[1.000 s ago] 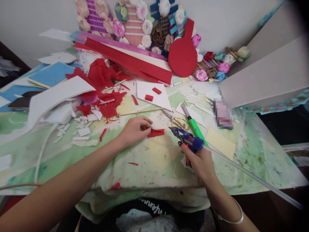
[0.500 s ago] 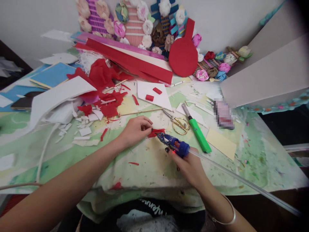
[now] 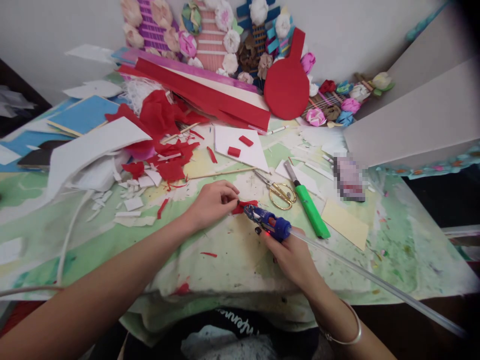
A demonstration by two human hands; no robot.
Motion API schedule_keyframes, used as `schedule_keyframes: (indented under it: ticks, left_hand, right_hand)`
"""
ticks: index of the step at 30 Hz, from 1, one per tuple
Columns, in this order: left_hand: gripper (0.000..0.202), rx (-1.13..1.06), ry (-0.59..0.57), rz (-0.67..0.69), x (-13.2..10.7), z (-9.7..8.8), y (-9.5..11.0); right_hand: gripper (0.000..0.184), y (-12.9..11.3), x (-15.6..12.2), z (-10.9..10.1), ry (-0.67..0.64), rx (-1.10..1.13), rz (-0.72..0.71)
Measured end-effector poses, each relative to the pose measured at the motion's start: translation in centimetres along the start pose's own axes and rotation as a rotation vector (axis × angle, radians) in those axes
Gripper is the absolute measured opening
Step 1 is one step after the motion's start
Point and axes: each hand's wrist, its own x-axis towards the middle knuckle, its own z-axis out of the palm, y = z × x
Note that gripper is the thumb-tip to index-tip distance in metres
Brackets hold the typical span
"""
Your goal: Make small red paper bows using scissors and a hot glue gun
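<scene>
My right hand [image 3: 288,250] is wrapped round a blue hot glue gun [image 3: 272,221], with a long clear glue stick [image 3: 337,260] trailing from its back and a red light glowing on its side. The nozzle meets a small red paper piece [image 3: 240,207] lying on the table. My left hand [image 3: 214,204] pinches the left end of that piece between thumb and fingers. Just beyond, gold-handled scissors [image 3: 282,195] lie beside a green utility knife [image 3: 312,209]. Two small red wrapped blocks [image 3: 234,151] rest on a white board [image 3: 222,137].
Red paper scraps [image 3: 172,167] and white foam bits [image 3: 134,203] litter the left side. Red strips [image 3: 210,100] and a red paddle shape [image 3: 287,89] stand at the back near paper flowers [image 3: 230,41]. A yellow card [image 3: 345,223] and grey panels [image 3: 416,105] are at right.
The glue gun has shifted very slightly left along the red paper piece. My left hand keeps its pinch, and the view has moved a little.
</scene>
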Motion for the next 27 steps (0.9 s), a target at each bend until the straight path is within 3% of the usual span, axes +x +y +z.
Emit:
schedule_keyframes:
  ticks: [22, 27]
  left_hand:
    - [0.016, 0.000, -0.003, -0.013, 0.0, 0.1, 0.0]
    - [0.015, -0.018, -0.001, -0.012, 0.0, 0.1, 0.0]
  right_hand:
    - [0.032, 2.4, -0.6, -2.0, 0.132, -0.048, 0.162]
    - [0.038, 2.7, -0.8, -2.3, 0.237, -0.018, 0.172]
